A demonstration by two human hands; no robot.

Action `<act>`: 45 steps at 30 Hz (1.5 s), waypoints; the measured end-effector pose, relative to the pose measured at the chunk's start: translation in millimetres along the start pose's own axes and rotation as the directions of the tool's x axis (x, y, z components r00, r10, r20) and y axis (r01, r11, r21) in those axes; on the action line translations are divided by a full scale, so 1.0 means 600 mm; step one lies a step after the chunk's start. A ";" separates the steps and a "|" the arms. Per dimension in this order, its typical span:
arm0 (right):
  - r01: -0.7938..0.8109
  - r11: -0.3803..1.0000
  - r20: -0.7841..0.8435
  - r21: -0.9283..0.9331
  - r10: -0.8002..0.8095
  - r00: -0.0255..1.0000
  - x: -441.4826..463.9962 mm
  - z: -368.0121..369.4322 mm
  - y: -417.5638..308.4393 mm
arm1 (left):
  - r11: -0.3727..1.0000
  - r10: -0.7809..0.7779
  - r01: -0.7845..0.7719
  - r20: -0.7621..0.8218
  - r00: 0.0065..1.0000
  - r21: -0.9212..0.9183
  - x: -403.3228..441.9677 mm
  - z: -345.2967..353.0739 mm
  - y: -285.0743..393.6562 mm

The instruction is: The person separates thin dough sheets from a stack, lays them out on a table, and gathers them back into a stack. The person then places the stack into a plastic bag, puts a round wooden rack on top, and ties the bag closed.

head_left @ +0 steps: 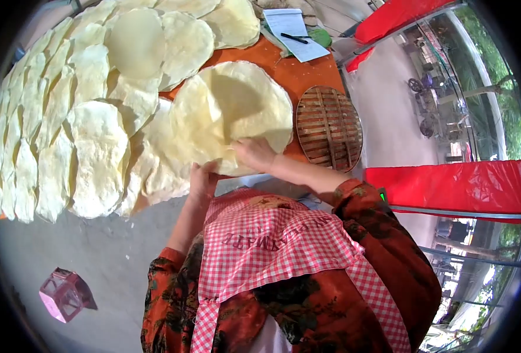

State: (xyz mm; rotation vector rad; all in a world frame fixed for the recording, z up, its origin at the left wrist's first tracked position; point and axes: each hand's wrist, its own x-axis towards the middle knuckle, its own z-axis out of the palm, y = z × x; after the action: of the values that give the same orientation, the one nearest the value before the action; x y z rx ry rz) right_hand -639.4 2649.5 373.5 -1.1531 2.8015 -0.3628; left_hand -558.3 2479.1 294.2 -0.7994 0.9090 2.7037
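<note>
A large, thin, pale yellow round sheet (254,97) lies on the orange table top in front of me. My left hand (204,178) is at its near edge, with the fingers closed on the rim. To the right of it, my right hand (254,154) rests over the lower part of the sheet, its fingertips pinched together on the surface. A fold or ridge runs up the sheet from near my right fingertips. More pale sheets (99,156) overlap in rows to the left. A round slatted bamboo tray (329,128) lies to the right of the sheet.
At the table's far edge, a notepad (290,29) with a black pen (294,38) lies beside a green item (320,37). Red covering (448,185) hangs over a rail at the right. A pink frame-like object (64,295) stands on the floor at lower left.
</note>
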 end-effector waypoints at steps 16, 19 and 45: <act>0.178 0.983 -0.298 -0.031 -0.179 0.938 0.101 -0.299 0.038 | 0.998 0.025 -0.022 -0.052 0.998 0.051 0.010 -0.014 -0.018; 0.101 0.995 -0.154 -0.005 -0.100 0.983 0.041 -0.096 0.033 | 0.995 -0.025 0.024 -0.012 1.000 -0.096 -0.015 -0.003 -0.003; -0.058 0.994 -0.147 0.098 0.072 0.987 -0.024 0.053 -0.020 | 0.994 -0.044 0.053 0.104 0.994 -0.095 -0.024 0.029 0.000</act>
State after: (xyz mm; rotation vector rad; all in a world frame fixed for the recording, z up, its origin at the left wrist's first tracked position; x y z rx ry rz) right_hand -615.4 2645.5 345.7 -1.0541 2.9052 -0.5915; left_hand -553.6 2489.5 313.6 -0.6847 0.7316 2.7356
